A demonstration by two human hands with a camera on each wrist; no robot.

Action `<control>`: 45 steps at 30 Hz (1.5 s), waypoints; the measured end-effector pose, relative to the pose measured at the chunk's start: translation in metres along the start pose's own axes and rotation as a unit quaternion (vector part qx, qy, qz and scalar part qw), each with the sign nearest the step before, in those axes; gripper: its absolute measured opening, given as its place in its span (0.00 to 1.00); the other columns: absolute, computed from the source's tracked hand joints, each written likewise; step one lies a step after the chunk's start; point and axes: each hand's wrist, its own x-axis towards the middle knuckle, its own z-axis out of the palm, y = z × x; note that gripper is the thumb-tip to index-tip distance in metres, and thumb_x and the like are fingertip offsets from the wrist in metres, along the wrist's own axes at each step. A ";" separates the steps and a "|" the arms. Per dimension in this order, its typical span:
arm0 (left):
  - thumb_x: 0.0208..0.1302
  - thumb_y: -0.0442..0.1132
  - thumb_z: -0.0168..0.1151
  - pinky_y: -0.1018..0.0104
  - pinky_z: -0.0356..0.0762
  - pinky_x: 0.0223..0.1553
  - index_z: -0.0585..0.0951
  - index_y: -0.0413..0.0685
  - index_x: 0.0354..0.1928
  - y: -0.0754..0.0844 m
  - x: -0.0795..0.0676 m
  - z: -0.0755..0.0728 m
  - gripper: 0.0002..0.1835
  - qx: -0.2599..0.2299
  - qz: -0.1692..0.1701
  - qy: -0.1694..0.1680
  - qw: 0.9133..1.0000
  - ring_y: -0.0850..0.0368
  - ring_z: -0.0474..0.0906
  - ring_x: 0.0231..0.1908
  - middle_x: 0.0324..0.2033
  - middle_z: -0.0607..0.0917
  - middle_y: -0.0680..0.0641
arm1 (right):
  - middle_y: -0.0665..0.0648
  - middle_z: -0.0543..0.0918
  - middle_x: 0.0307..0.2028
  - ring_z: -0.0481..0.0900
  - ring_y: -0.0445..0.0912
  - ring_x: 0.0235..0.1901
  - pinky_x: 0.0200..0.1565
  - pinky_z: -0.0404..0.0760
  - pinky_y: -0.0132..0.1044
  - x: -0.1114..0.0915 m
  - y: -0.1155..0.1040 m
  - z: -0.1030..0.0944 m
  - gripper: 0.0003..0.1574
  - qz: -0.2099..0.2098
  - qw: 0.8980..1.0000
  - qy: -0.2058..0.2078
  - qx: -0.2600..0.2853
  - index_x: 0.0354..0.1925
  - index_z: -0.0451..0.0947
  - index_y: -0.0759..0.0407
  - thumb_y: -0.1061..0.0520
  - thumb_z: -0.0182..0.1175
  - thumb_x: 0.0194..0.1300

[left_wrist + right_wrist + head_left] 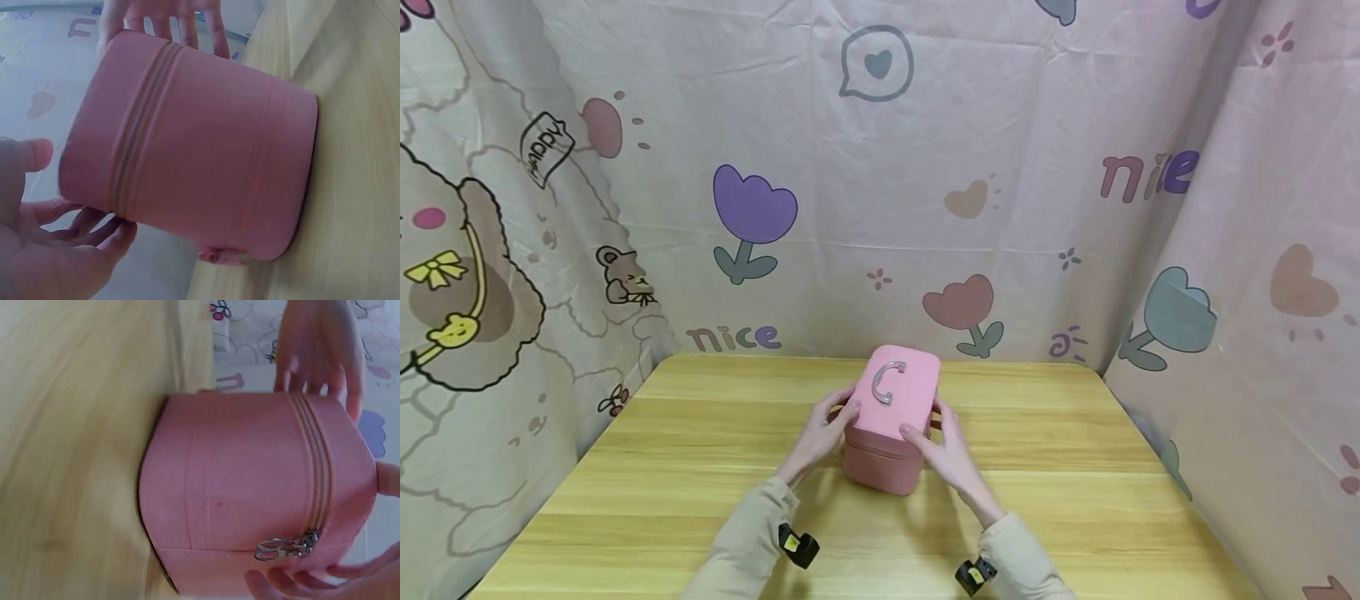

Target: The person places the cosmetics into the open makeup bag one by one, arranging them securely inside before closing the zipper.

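A pink zippered cosmetic case (pixel 891 462) stands upright on the wooden table, its lid closed, turned slightly at an angle. A silver curved handle (pixel 876 385) is on the lid. My left hand (pixel 820 433) holds the case's left side, thumb near the lid's edge and fingers against the side by the zipper (pixel 140 134). From the right, my right hand (pixel 951 454) grips it, thumb on the lid's front corner, fingers along the side. Metal zipper pulls (pixel 290 545) hang close to the right fingers. A small pink side tab (pixel 222 257) sits low on the left.
The wooden table (pixel 700 467) extends around the case on all sides. A patterned cloth (pixel 865 183) with flowers and cartoon figures hangs behind the table and along both sides. Black wrist cameras (pixel 797 546) are strapped over the beige sleeves (pixel 741 533).
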 end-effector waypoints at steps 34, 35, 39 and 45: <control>0.83 0.33 0.47 0.41 0.45 0.82 0.48 0.27 0.81 -0.024 0.048 -0.006 0.34 -0.064 -0.007 -0.069 0.995 0.28 0.47 0.81 0.81 0.50 0.27 | 0.73 0.52 0.82 0.59 0.68 0.78 0.68 0.72 0.42 0.028 0.019 -0.037 0.48 0.031 0.983 -0.151 0.097 0.83 0.45 0.67 0.58 0.53 0.75; 0.83 0.33 0.47 0.40 0.45 0.82 0.48 0.28 0.81 -0.024 0.049 -0.006 0.34 -0.070 -0.011 -0.071 0.995 0.29 0.46 0.81 0.81 0.49 0.27 | 0.73 0.52 0.82 0.58 0.68 0.78 0.70 0.71 0.46 0.028 0.019 -0.036 0.47 0.028 0.984 -0.151 0.095 0.83 0.44 0.67 0.58 0.53 0.76; 0.83 0.34 0.46 0.33 0.49 0.80 0.45 0.31 0.83 -0.024 0.048 -0.007 0.35 -0.089 -0.029 -0.083 0.992 0.29 0.46 0.81 0.82 0.47 0.28 | 0.70 0.51 0.82 0.54 0.67 0.80 0.78 0.59 0.61 0.025 0.022 -0.033 0.48 0.012 0.987 -0.143 0.077 0.84 0.45 0.63 0.56 0.56 0.77; 0.81 0.34 0.45 0.29 0.51 0.77 0.39 0.35 0.84 -0.025 0.052 -0.007 0.39 -0.099 -0.056 -0.098 0.989 0.31 0.43 0.82 0.83 0.42 0.31 | 0.66 0.60 0.81 0.58 0.65 0.79 0.78 0.55 0.67 0.020 0.025 -0.031 0.56 0.006 0.991 -0.118 0.062 0.84 0.50 0.56 0.53 0.68 0.70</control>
